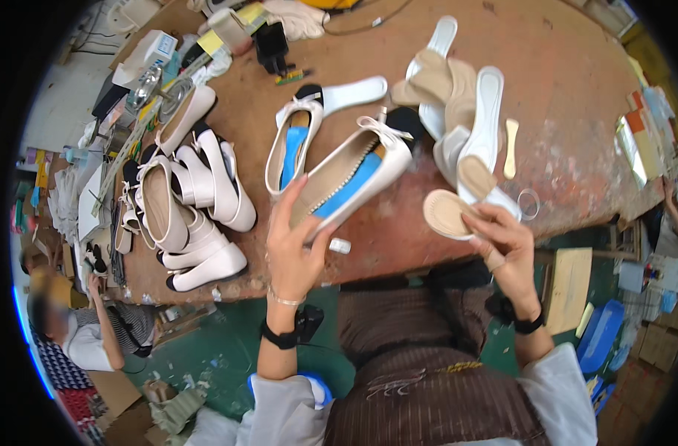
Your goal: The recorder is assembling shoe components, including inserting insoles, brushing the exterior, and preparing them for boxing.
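My left hand [294, 249] grips the heel end of a cream ballet flat [368, 175], which is tilted, with a black toe and a bow. Blue lining shows inside this shoe. In my right hand [506, 241] a beige insole piece [444, 214] with a rounded end is pinched between thumb and fingers, just off the table's near edge. A second cream flat [287, 149], also blue inside, lies beyond my left hand, its black toe against a white insole [357, 91]. Past my right hand lie more white insoles [489, 104] and beige pads [458, 82].
Several finished-looking cream shoes [197, 186] are heaped at the table's left. An ivory flat stick [511, 149], a clear ring [530, 204] and a small white piece [340, 246] lie on the brown table [577, 97]. Another person [90, 334] sits at lower left.
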A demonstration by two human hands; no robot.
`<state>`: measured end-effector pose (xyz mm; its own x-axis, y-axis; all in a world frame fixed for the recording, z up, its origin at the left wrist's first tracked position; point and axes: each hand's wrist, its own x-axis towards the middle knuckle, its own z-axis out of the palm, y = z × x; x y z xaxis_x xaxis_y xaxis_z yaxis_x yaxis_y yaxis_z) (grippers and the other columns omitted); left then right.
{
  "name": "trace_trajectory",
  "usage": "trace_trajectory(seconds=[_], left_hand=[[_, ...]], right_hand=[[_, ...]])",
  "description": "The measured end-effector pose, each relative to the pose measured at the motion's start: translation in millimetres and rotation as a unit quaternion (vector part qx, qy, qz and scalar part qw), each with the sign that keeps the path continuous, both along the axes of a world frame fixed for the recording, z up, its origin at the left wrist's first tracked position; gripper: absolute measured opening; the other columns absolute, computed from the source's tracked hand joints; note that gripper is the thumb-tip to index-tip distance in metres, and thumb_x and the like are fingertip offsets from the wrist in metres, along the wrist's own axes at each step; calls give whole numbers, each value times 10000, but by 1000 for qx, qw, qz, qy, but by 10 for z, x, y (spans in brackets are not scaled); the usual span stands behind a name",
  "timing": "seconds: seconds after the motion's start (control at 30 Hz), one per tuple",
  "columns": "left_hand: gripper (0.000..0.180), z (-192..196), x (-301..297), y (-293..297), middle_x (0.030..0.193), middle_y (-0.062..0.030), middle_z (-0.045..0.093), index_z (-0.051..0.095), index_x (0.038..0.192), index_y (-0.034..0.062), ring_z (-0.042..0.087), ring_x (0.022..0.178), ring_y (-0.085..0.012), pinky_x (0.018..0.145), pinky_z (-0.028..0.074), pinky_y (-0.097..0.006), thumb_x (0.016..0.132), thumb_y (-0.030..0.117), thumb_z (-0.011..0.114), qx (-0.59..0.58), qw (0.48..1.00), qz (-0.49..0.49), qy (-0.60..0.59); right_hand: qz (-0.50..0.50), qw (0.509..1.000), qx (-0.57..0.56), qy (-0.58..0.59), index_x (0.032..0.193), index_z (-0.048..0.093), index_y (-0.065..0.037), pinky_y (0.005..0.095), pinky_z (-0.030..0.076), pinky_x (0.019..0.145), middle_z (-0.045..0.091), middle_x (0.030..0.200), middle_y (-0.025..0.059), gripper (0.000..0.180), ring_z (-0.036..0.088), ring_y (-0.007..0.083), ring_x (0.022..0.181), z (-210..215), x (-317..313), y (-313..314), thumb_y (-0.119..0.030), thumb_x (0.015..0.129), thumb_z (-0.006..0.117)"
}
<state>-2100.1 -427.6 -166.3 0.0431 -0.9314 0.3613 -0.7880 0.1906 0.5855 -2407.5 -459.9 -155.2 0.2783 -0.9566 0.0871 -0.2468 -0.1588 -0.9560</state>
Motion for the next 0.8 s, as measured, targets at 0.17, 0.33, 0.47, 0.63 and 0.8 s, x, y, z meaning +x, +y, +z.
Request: trace_trajectory(seconds=[0.17, 0.33, 0.47, 0.63, 0.8], left_hand=[[153, -483, 251, 698, 1383, -207, 457, 671, 829, 20, 475, 1244, -383, 1023, 386, -423, 702, 59, 746, 77, 994, -57, -60], [652, -814, 170, 754, 1433, -237, 369, 531, 1207, 50, 426, 1279, -404, 1042, 374, -462, 652, 193, 842, 18, 998, 8, 60], [1165, -1173, 245, 804, 1440, -262, 320, 144, 1459, 35, 430, 1269, -409, 1048, 377, -481, 628, 425, 860, -23, 984, -7, 175], [1301, -1259, 245, 830, 1418, -272, 333, -37, 1470, 58, 443, 1250, -409, 1038, 388, -494, 622, 511, 840, -34, 984, -2, 172], [1327, -1301, 247, 821, 1412, -279, 334, -70, 1471, 66, 442, 1250, -409, 1028, 399, -496, 618, 527, 836, -53, 979, -1, 198]], right_hand=[[161, 939, -245, 177, 934, 732, -86, 371, 428, 845, 652, 1029, 80, 285, 582, 251, 944, -85, 453, -97, -25, 657, 701], [234, 913, -258, 211, 808, 706, -93, 354, 407, 888, 640, 957, 43, 169, 572, 220, 954, -615, 1047, -61, -76, 641, 685], [280, 916, -230, 174, 832, 711, -94, 345, 418, 856, 640, 975, 40, 182, 574, 214, 942, -779, 1427, 54, -82, 652, 689], [268, 932, -202, 137, 783, 713, -85, 346, 420, 849, 637, 913, 43, 147, 571, 227, 958, -978, 1666, 180, -86, 641, 675], [287, 932, -162, 153, 907, 722, -79, 373, 444, 850, 628, 1056, 64, 252, 578, 243, 955, -1046, 1736, 168, -72, 658, 685]])
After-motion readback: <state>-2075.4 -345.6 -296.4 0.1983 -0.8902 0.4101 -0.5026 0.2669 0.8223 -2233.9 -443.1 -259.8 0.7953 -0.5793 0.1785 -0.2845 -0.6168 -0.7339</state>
